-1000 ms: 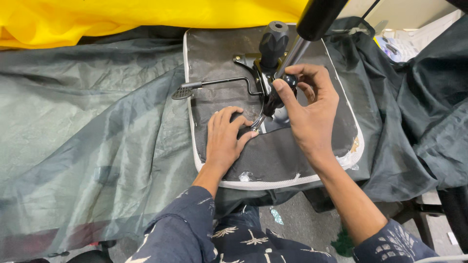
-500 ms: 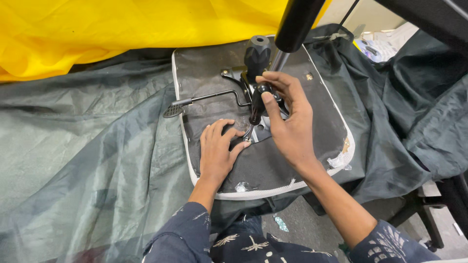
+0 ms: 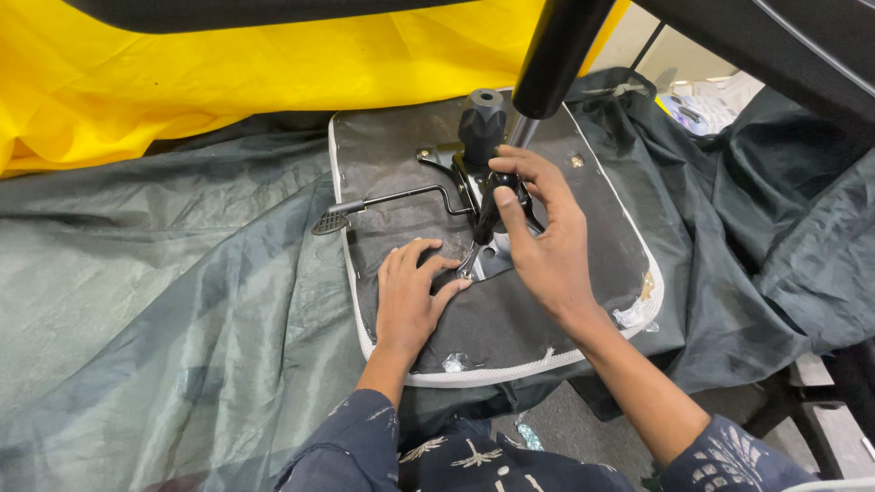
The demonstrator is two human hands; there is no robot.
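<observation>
An upturned office chair seat [image 3: 392, 173] with dark fabric and a white rim lies in the middle of the head view. Its black tilt mechanism [image 3: 481, 128] is bolted at the centre, and a lever with a flat paddle [image 3: 330, 221] sticks out to the left. My right hand [image 3: 542, 241] grips the black handle of a screwdriver [image 3: 488, 214] that stands tilted, its tip down at the metal plate. My left hand [image 3: 410, 296] lies flat on the seat fabric, its fingertips beside the screwdriver tip.
Dark green sheeting [image 3: 164, 301] covers the surface around the seat. Yellow fabric [image 3: 228, 64] is bunched along the back. A black pole [image 3: 558, 55] rises above the mechanism. Black chair parts [image 3: 784, 46] cross the upper right. Papers [image 3: 706, 96] lie at the far right.
The view has shifted, so the seat sits lower and more central. My right hand has closed around the screwdriver handle and tilted it. My left hand stays flat on the seat.
</observation>
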